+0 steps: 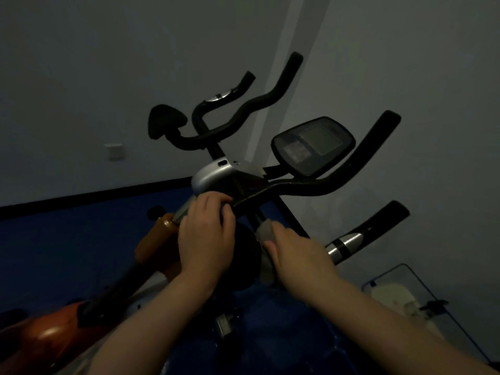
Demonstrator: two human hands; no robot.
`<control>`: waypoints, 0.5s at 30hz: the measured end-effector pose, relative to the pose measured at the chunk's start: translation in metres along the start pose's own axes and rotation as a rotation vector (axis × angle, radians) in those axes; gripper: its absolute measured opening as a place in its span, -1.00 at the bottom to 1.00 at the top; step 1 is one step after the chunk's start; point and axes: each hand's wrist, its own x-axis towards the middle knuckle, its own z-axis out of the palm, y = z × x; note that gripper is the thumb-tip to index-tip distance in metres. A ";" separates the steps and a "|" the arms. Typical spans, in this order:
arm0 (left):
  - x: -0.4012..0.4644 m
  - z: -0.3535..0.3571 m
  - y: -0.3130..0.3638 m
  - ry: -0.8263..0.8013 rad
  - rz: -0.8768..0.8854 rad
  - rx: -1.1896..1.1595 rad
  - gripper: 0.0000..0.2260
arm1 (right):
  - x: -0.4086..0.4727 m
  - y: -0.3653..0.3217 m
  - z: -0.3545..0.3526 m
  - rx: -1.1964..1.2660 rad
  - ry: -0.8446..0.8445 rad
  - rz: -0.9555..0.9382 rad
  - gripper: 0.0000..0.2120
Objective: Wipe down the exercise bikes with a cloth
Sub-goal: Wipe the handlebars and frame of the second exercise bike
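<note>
Under both forearms, the near exercise bike (238, 182) is mid-wipe, by my reading. The right hand (295, 253) is closed around a grey cloth (266, 231) pressed to the black stem just below the handlebar (297, 185). The left hand (207, 234) curls its fingers over the bar's junction, steadying it. Next, the cloth likely needs to travel up along the bar toward the console (313, 144) beyond the hands. Left of the left hand sits an orange bike frame (159, 239). Farther off, blue floor (67, 239) meets grey walls (108, 63) in dim light.
</note>
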 end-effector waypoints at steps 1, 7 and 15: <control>0.000 0.000 0.000 0.002 -0.005 -0.002 -0.80 | -0.002 0.000 0.000 -0.002 -0.022 -0.015 -0.62; -0.001 0.000 -0.003 0.059 -0.127 -0.085 -0.86 | 0.043 -0.014 0.001 0.243 -0.009 0.035 -0.66; 0.000 -0.001 -0.006 0.027 -0.200 -0.208 -0.88 | 0.041 0.023 -0.068 0.322 0.388 -0.123 -0.84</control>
